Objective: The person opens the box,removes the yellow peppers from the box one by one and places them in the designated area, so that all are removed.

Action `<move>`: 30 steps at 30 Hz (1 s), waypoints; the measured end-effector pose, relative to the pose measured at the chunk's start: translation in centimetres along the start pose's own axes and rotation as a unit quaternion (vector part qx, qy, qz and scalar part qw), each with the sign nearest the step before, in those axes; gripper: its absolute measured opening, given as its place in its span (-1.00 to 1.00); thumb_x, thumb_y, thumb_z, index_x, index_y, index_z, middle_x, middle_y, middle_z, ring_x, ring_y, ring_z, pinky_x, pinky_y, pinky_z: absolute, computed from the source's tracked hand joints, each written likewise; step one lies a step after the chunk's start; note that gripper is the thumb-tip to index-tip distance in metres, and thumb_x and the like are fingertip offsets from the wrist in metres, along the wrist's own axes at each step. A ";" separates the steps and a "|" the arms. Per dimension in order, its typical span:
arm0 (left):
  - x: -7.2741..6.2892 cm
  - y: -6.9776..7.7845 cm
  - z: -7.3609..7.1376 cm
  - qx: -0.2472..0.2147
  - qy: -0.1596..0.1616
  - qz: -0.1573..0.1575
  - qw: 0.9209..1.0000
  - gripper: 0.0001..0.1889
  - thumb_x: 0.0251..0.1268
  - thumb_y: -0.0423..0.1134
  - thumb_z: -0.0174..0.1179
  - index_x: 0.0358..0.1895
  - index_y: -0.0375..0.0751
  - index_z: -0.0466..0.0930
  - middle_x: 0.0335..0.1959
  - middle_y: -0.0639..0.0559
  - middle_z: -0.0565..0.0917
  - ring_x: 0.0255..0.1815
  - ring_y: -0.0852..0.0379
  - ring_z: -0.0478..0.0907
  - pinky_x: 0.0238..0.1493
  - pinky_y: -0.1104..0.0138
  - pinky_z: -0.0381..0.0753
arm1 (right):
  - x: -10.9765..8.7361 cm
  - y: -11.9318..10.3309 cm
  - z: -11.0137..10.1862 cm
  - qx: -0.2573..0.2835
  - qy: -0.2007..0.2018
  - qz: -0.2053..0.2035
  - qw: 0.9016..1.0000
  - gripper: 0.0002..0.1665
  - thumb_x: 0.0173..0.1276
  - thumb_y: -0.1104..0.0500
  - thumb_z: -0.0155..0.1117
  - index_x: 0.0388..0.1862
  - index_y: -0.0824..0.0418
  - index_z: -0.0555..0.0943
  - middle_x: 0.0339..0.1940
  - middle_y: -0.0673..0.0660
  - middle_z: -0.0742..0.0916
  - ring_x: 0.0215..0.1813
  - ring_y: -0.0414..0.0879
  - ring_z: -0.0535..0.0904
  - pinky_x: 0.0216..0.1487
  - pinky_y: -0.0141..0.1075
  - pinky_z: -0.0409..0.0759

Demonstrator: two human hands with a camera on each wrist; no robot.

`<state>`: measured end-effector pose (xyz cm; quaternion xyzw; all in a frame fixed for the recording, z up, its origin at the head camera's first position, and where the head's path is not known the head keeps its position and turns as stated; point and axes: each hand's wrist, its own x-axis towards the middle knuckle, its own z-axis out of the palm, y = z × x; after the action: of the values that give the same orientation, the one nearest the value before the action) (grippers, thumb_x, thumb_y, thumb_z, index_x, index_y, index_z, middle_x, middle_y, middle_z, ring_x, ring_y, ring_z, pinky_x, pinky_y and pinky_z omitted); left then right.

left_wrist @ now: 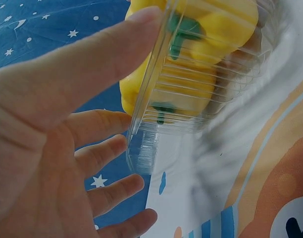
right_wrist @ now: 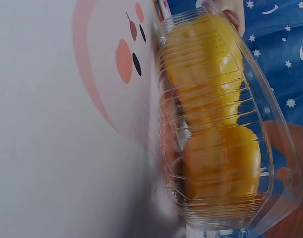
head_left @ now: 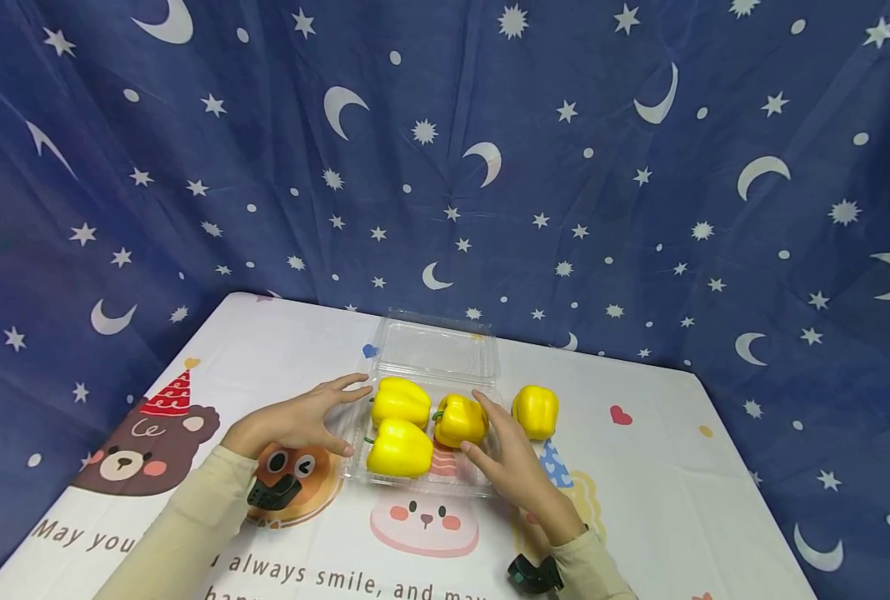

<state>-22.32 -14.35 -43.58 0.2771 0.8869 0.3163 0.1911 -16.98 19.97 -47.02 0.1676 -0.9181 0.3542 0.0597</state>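
Note:
A clear plastic clamshell box lies with its lid folded back. Two yellow bell peppers with green stems sit in its left side, one nearer the front edge. To their right, in the same tray, is another yellow bell pepper. My left hand is at the box's left rim, fingers spread and thumb apart; in the left wrist view the thumb overlaps the rim. My right hand reaches over the box's right side, with forefinger and thumb loosely spread beside the right pepper.
One more yellow bell pepper stands on the tablecloth just right of the box. A dark blue curtain with moons and stars hangs behind the table's back edge. Black wrist cameras are strapped at both sleeves.

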 end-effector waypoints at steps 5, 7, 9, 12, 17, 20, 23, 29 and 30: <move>0.0 -0.1 0.0 -0.001 -0.001 0.004 1.000 -0.02 0.10 -0.13 0.52 0.58 -0.19 0.18 0.67 -0.25 -0.03 0.64 -0.41 -0.07 0.49 -0.37 0.13 | -0.1 0.0 0.3 -0.026 0.007 -0.009 1.000 -0.08 0.33 0.08 0.44 0.60 0.05 0.25 0.47 0.16 0.53 0.50 0.15 0.41 0.54 0.22 0.26; 0.1 -0.1 0.0 0.000 -0.001 0.006 1.000 -0.02 0.10 -0.13 0.51 0.58 -0.19 0.18 0.67 -0.25 -0.04 0.64 -0.41 -0.06 0.49 -0.37 0.14 | -0.1 -0.1 0.4 -0.030 0.012 -0.005 0.999 -0.07 0.28 0.12 0.48 0.58 0.02 0.28 0.37 0.17 0.60 0.42 0.14 0.47 0.50 0.21 0.30; 0.1 -0.2 0.0 0.000 -0.001 0.007 1.000 -0.02 0.10 -0.13 0.51 0.58 -0.20 0.17 0.67 -0.25 -0.04 0.64 -0.41 -0.06 0.49 -0.37 0.14 | -0.2 -0.3 0.7 -0.043 0.018 0.001 0.999 -0.06 0.23 0.15 0.52 0.56 -0.03 0.32 0.27 0.16 0.63 0.33 0.12 0.51 0.43 0.19 0.38; 0.1 -0.2 0.0 -0.002 -0.002 0.006 1.000 -0.02 0.10 -0.14 0.51 0.58 -0.20 0.18 0.67 -0.25 -0.04 0.64 -0.41 -0.06 0.48 -0.37 0.14 | -0.2 -0.5 0.9 -0.067 0.010 0.021 0.998 -0.07 0.21 0.13 0.54 0.53 -0.11 0.35 0.23 0.14 0.61 0.28 0.12 0.51 0.38 0.16 0.43; 0.1 0.0 0.0 -0.009 -0.004 -0.001 1.000 -0.03 0.10 -0.13 0.51 0.58 -0.17 0.18 0.67 -0.24 -0.04 0.64 -0.42 -0.06 0.47 -0.38 0.14 | -0.5 -0.8 1.0 -0.100 -0.015 0.018 0.995 -0.08 0.25 0.07 0.52 0.54 -0.24 0.33 0.24 0.16 0.55 0.26 0.15 0.46 0.38 0.19 0.39; 0.1 0.0 0.1 -0.010 -0.004 -0.004 1.000 -0.03 0.11 -0.12 0.51 0.59 -0.16 0.18 0.68 -0.22 -0.05 0.64 -0.42 -0.06 0.47 -0.38 0.15 | -0.5 -0.8 0.9 -0.112 -0.026 0.007 0.993 -0.07 0.27 0.03 0.50 0.56 -0.28 0.29 0.38 0.21 0.48 0.25 0.14 0.48 0.44 0.26 0.29; 0.0 0.1 0.0 -0.009 -0.003 -0.006 1.000 -0.03 0.11 -0.12 0.51 0.59 -0.15 0.18 0.68 -0.21 -0.05 0.64 -0.42 -0.05 0.47 -0.38 0.16 | -0.3 -0.7 0.9 -0.133 -0.040 -0.008 0.990 -0.07 0.31 -0.02 0.46 0.59 -0.29 0.25 0.54 0.25 0.37 0.24 0.10 0.53 0.51 0.32 0.17; 0.0 0.1 0.0 -0.005 -0.003 -0.007 1.000 -0.02 0.10 -0.11 0.51 0.59 -0.15 0.18 0.68 -0.21 -0.05 0.63 -0.42 -0.04 0.46 -0.38 0.17 | -0.2 -0.7 0.9 -0.163 -0.061 -0.028 0.984 -0.11 0.36 -0.06 0.39 0.60 -0.27 0.22 0.48 0.18 0.45 0.29 0.11 0.50 0.52 0.28 0.15; 0.0 0.1 -0.1 -0.005 -0.003 -0.006 1.000 -0.02 0.10 -0.11 0.51 0.59 -0.16 0.18 0.68 -0.22 -0.05 0.63 -0.43 -0.05 0.46 -0.38 0.17 | -0.2 -0.7 0.9 -0.164 -0.059 -0.028 0.984 -0.11 0.36 -0.06 0.39 0.60 -0.27 0.23 0.45 0.17 0.47 0.29 0.11 0.49 0.51 0.27 0.16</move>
<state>-22.33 -14.29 -43.49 0.2721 0.8864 0.3183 0.1970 -16.57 18.96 -47.28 0.2018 -0.9607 0.1860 0.0419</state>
